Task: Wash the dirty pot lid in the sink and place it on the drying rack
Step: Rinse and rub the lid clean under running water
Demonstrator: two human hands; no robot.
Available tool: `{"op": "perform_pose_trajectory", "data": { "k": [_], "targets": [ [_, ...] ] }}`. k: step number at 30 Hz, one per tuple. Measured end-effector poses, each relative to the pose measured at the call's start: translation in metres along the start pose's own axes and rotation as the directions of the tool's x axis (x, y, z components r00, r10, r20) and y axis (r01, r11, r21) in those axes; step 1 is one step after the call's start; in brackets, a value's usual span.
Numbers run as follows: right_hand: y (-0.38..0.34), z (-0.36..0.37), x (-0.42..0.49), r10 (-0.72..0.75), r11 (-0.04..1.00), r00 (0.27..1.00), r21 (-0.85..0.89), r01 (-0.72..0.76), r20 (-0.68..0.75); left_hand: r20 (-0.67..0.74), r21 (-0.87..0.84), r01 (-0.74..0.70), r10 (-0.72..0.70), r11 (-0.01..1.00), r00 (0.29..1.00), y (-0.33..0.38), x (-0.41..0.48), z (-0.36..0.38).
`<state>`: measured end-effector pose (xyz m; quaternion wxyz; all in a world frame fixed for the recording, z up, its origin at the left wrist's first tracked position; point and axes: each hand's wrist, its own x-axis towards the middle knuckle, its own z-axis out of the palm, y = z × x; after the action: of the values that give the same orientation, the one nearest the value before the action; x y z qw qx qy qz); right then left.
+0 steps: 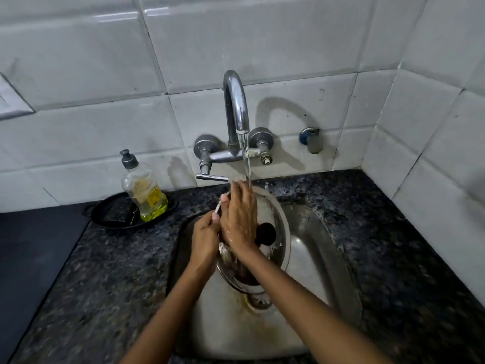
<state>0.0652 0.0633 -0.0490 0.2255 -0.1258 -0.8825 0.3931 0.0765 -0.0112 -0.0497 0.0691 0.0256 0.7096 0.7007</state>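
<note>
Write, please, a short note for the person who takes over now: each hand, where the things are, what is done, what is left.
Left hand: holds the left edge of the pot lid; the grip looks closed.
Right hand: flat on the lid's top, fingers under the water stream, rubbing.
Lid: tilted over the sink, black knob facing up, brown dirt visible on the lower part.
Tap is running. Soap bottle stands on a black tray to the left.
Done: the lid is wet and under water.
Left: clean off the dirt, rinse, close the tap, put the lid on the drying rack, which is not in view.
</note>
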Motion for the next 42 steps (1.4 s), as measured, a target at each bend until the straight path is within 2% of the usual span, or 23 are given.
{"op": "perform_pose_trajectory", "data": {
  "k": [2, 4, 6, 8, 10, 12, 14, 16, 18, 19, 21, 23, 25, 27, 30, 33, 37, 39, 42],
  "targets": [
    [0.001, 0.006, 0.004, 0.037, 0.999, 0.999, -0.012, -0.036, 0.033, -0.028, -0.013, -0.013, 0.013, 1.000, 1.000, -0.003, -0.002, -0.003],
    [0.004, 0.003, 0.017, 0.174, 0.985, 0.981, -0.011, -0.173, 0.087, -0.046, 0.057, -0.048, 0.051, 0.997, 0.998, -0.004, -0.001, -0.009],
    [0.012, -0.004, 0.035, 0.335, 0.940, 0.928, 0.008, -0.341, 0.161, -0.056, 0.086, -0.054, 0.059, 0.995, 0.997, -0.008, -0.005, -0.016],
    [0.027, -0.015, 0.050, 0.373, 0.923, 0.889, -0.011, -0.384, 0.265, -0.091, 0.029, -0.033, 0.035, 0.999, 0.995, -0.008, -0.014, -0.022],
    [0.044, -0.029, 0.056, 0.315, 0.937, 0.865, 0.018, -0.350, 0.391, -0.044, -0.072, 0.014, -0.018, 0.997, 0.999, -0.004, -0.021, -0.031],
    [0.054, -0.040, 0.058, 0.260, 0.948, 0.870, 0.061, -0.312, 0.419, 0.125, -0.091, 0.068, -0.057, 0.994, 0.991, 0.005, -0.020, -0.037],
    [0.049, -0.043, 0.059, 0.164, 0.977, 0.871, 0.045, -0.208, 0.463, 0.213, 0.180, 0.027, -0.066, 0.983, 0.975, 0.012, -0.007, -0.035],
    [0.030, -0.038, 0.052, -0.019, 0.997, 0.835, -0.054, 0.058, 0.550, 0.167, 0.457, -0.047, -0.034, 0.888, 0.985, 0.017, 0.007, -0.022],
    [0.019, -0.032, 0.045, -0.156, 0.963, 0.838, -0.110, 0.248, 0.524, 0.087, 0.498, -0.078, 0.040, 0.863, 0.995, 0.014, 0.015, -0.011],
    [0.021, -0.032, 0.044, -0.170, 0.960, 0.860, -0.117, 0.255, 0.481, 0.056, 0.461, -0.079, 0.060, 0.884, 0.997, 0.009, 0.015, -0.011],
    [0.040, -0.038, 0.048, -0.078, 0.987, 0.922, -0.099, 0.124, 0.379, 0.005, 0.339, -0.078, 0.081, 0.938, 0.997, 0.003, 0.011, -0.012],
    [0.062, -0.046, 0.050, 0.108, 0.994, 0.944, -0.035, -0.102, 0.311, -0.075, 0.142, -0.025, 0.036, 0.990, 0.997, 0.000, 0.009, -0.018],
    [0.073, -0.048, 0.046, 0.194, 0.981, 0.943, -0.045, -0.189, 0.271, -0.144, -0.029, 0.059, -0.063, 0.998, 0.988, -0.010, 0.013, -0.025],
    [0.072, -0.045, 0.035, 0.157, 0.980, 0.959, -0.155, -0.122, 0.236, -0.138, -0.164, 0.160, -0.183, 0.973, 0.973, -0.027, 0.018, -0.030],
    [0.067, -0.042, 0.019, -0.023, 0.961, 0.986, -0.268, 0.067, 0.164, -0.074, -0.354, 0.282, -0.328, 0.892, 0.942, -0.049, 0.014, -0.026],
    [0.065, -0.035, 0.001, -0.163, 0.929, 0.947, -0.281, 0.242, 0.278, -0.032, -0.513, 0.322, -0.393, 0.796, 0.919, -0.059, 0.011, -0.011],
    [0.073, -0.035, -0.013, -0.306, 0.815, 0.878, -0.376, 0.441, 0.367, -0.005, -0.597, 0.390, -0.490, 0.701, 0.872, -0.066, 0.007, 0.005],
    [0.087, -0.043, -0.004, -0.313, 0.807, 0.867, -0.374, 0.458, 0.387, 0.004, -0.596, 0.399, -0.494, 0.697, 0.869, -0.066, 0.005, 0.009],
    [0.094, -0.047, -0.002, -0.187, 0.860, 0.918, -0.392, 0.325, 0.350, -0.098, -0.547, 0.377, -0.505, 0.747, 0.858, -0.063, 0.010, 0.008]
  ]
}}
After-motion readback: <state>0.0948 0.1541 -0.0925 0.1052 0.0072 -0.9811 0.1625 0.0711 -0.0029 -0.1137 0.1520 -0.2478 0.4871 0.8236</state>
